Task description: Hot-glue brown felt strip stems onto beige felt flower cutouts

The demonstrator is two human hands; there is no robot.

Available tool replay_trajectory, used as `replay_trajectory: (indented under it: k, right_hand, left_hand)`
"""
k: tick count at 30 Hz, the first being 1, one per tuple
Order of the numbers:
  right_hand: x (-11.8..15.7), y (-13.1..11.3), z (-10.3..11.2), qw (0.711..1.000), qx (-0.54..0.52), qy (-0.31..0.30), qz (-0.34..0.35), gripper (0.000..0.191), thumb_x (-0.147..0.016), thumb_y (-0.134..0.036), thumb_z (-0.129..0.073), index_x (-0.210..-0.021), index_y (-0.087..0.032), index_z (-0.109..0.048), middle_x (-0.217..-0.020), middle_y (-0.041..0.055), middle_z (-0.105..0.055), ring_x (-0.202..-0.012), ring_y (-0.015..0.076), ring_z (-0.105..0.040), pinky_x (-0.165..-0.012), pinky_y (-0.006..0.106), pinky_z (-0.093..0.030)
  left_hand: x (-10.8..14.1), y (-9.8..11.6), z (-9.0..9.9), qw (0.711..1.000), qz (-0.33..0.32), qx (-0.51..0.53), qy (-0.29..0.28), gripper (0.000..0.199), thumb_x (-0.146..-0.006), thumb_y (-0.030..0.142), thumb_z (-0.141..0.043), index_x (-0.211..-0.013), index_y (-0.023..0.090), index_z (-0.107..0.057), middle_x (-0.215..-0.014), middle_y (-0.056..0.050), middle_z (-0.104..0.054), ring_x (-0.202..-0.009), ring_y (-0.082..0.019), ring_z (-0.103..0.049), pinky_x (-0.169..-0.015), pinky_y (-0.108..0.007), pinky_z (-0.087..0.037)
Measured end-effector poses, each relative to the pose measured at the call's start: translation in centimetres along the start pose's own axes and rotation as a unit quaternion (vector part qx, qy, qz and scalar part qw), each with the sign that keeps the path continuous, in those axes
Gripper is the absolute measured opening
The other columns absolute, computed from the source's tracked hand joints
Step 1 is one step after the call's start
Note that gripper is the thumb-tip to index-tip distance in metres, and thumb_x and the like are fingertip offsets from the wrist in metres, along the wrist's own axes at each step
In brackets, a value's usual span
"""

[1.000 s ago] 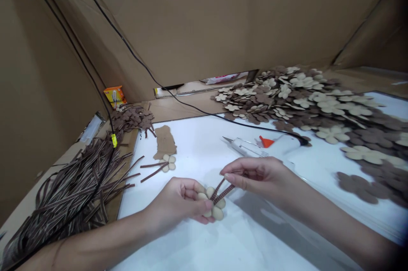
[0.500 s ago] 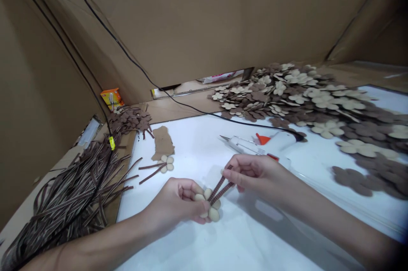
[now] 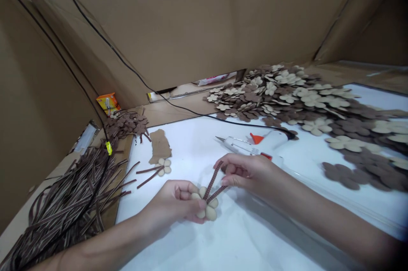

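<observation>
My left hand (image 3: 181,203) is closed on a cream felt flower (image 3: 211,211), its thumb pressing near the flower's middle. From that middle a brown checked ribbon (image 3: 211,182) stretches out in two tails that spread in a V. My right hand (image 3: 240,173) has its thumb and fingers on the outer ends of these tails, with the lower tail running under the thumb. Beyond my left hand, a second cream flower with two ribbon tails (image 3: 164,167) lies flat on the white board (image 3: 191,139). A white glue gun (image 3: 251,145) with an orange trigger rests behind my right hand.
A large heap of brown and cream felt flowers (image 3: 287,88) covers the back right. Many ribbon strips (image 3: 63,203) are piled at the left, below smaller brown flowers (image 3: 127,124). A torn cardboard piece (image 3: 160,145), an orange packet (image 3: 108,103) and a black cable (image 3: 127,65) are also there.
The ribbon tails have spread wider apart, the upper one now steeper. My right hand's fingers have shifted on their ends. The whole view has moved slightly.
</observation>
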State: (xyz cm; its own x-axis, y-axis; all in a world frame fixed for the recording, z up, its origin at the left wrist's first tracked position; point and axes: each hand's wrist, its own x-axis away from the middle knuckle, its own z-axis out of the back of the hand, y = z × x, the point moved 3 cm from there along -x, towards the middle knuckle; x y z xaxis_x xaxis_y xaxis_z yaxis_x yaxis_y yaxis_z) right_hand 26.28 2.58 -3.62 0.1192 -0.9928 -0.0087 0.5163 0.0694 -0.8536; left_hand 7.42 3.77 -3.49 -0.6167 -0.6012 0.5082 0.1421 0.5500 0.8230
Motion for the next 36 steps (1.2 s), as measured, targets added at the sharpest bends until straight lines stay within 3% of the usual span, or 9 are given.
replay_trajectory:
  k: [7, 10, 12, 15, 19, 21, 25, 30, 36]
  right_hand:
    - [0.6, -1.1, 0.3, 0.996, 0.083, 0.029, -0.004, 0.016, -0.078, -0.035, -0.053, -0.085, -0.024, -0.063, -0.071, 0.0014, -0.064, -0.066, 0.0173, -0.057, -0.061, 0.028, -0.041]
    - [0.9, -1.7, 0.1, 0.999, -0.012, 0.014, -0.034, 0.029, -0.086, -0.041, -0.041, -0.098, -0.023, -0.060, -0.086, 0.0046, -0.066, -0.081, 0.0195, -0.060, -0.070, 0.031, -0.044]
    - [1.0, -1.8, -0.4, 0.991, -0.118, -0.008, -0.064, 0.036, -0.083, -0.047, -0.046, -0.106, -0.021, -0.056, -0.089, 0.0053, -0.065, -0.084, 0.0195, -0.060, -0.073, 0.031, -0.046]
    - [0.9, -1.8, -1.3, 0.973, -0.206, -0.051, -0.092, 0.039, -0.073, -0.048, -0.060, -0.099, -0.018, -0.058, -0.081, 0.0033, -0.064, -0.078, 0.0177, -0.062, -0.070, 0.030, -0.048]
    - [1.0, -1.8, -1.8, 0.970, -0.211, -0.084, -0.090, 0.023, -0.074, -0.040, -0.060, -0.076, -0.017, -0.060, -0.077, 0.0035, -0.066, -0.076, 0.0179, -0.063, -0.072, 0.030, -0.049]
    - [1.2, -2.2, -1.8, 0.966, -0.231, -0.088, -0.077, 0.018, -0.076, -0.034, -0.056, -0.084, -0.017, -0.059, -0.081, 0.0045, -0.067, -0.082, 0.0194, -0.063, -0.077, 0.032, -0.048]
    - [1.7, -2.8, -2.2, 0.966, -0.228, -0.100, -0.068, 0.029, -0.074, -0.032, -0.059, -0.099, -0.019, -0.055, -0.083, 0.0045, -0.067, -0.083, 0.0207, -0.063, -0.076, 0.035, -0.048]
    - [1.5, -2.5, -2.6, 0.974, -0.204, -0.080, -0.059, 0.027, -0.074, -0.040, -0.062, -0.087, -0.016, -0.061, -0.072, 0.0031, -0.065, -0.071, 0.0166, -0.061, -0.067, 0.030, -0.048]
    - [1.0, -1.9, -2.6, 0.958, -0.263, -0.069, -0.093, 0.028, -0.068, -0.041, -0.068, -0.075, -0.014, -0.063, -0.066, 0.0032, -0.067, -0.065, 0.0155, -0.063, -0.066, 0.030, -0.052]
  left_hand:
    - [0.0, 0.1, 0.1, 1.000, 0.006, -0.015, -0.008, 0.027, -0.059, 0.030, -0.078, -0.064, 0.010, -0.059, -0.069, -0.008, -0.069, -0.063, -0.013, -0.063, -0.063, -0.024, -0.050]
    - [-0.1, 0.0, 0.2, 1.000, 0.012, -0.019, -0.001, 0.031, -0.056, 0.031, -0.079, -0.066, 0.010, -0.060, -0.069, -0.008, -0.069, -0.061, -0.013, -0.063, -0.063, -0.025, -0.050]
    - [-0.1, 0.0, 0.2, 1.000, 0.010, -0.018, -0.001, 0.032, -0.055, 0.032, -0.080, -0.068, 0.010, -0.060, -0.069, -0.008, -0.069, -0.062, -0.014, -0.064, -0.063, -0.025, -0.050]
    - [-0.1, -0.1, 0.2, 0.999, -0.004, -0.021, -0.028, 0.030, -0.058, 0.030, -0.079, -0.072, 0.010, -0.061, -0.069, -0.008, -0.070, -0.066, -0.015, -0.065, -0.063, -0.024, -0.049]
    - [-0.1, -0.4, 0.5, 0.999, -0.010, -0.026, -0.037, 0.031, -0.058, 0.030, -0.079, -0.075, 0.011, -0.062, -0.072, -0.009, -0.070, -0.069, -0.017, -0.066, -0.064, -0.025, -0.050]
    - [-0.2, -0.5, 0.6, 0.999, -0.008, -0.029, -0.028, 0.031, -0.058, 0.030, -0.079, -0.074, 0.011, -0.061, -0.072, -0.009, -0.070, -0.068, -0.017, -0.066, -0.064, -0.026, -0.050]
    - [-0.3, -0.6, 0.6, 0.999, -0.010, -0.025, -0.022, 0.030, -0.058, 0.030, -0.079, -0.073, 0.011, -0.062, -0.070, -0.008, -0.070, -0.065, -0.015, -0.065, -0.063, -0.025, -0.051]
    - [-0.3, -0.6, 0.5, 0.999, -0.020, -0.037, -0.032, 0.032, -0.057, 0.032, -0.080, -0.073, 0.010, -0.064, -0.070, -0.008, -0.070, -0.066, -0.017, -0.066, -0.061, -0.025, -0.050]
    - [-0.2, -0.4, 0.3, 0.998, -0.018, -0.048, -0.038, 0.030, -0.059, 0.031, -0.079, -0.074, 0.010, -0.063, -0.069, -0.008, -0.070, -0.066, -0.016, -0.066, -0.060, -0.023, -0.050]
